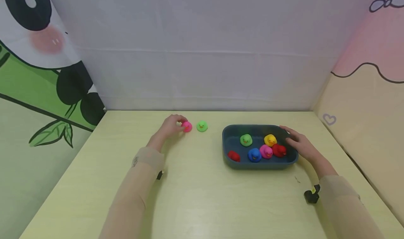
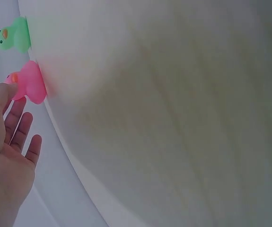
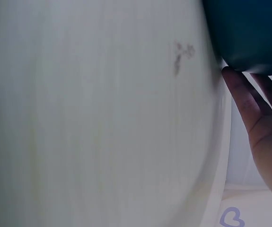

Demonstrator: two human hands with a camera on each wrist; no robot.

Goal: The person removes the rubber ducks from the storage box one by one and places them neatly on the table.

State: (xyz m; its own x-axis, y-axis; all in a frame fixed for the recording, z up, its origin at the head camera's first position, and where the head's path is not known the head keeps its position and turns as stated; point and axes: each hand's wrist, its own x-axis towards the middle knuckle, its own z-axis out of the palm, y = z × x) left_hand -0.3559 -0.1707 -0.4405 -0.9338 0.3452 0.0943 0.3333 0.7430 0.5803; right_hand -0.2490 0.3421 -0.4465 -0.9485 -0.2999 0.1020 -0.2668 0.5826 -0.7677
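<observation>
A: Left hand (image 1: pixel 172 125) status?
B: Loose pink duck (image 1: pixel 187 127) pinched, thumb against fingers, on table (image 1: pixel 189 197) just beside loose green duck (image 1: pixel 202 126). Pinched from the left, probably so the green one isn't bumped.
A: Right hand (image 1: pixel 300 144)?
B: Nothing clenched. Near-straight fingers laid against right end of tray (image 1: pixel 255 166), presumably to steady it.
A: Arms?
B: Both extended forward, right one angled inward.

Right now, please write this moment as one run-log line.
left hand: holds pink duck | right hand: touches right end of tray | green duck: on table beside pink duck | tray: more ducks inside
</observation>
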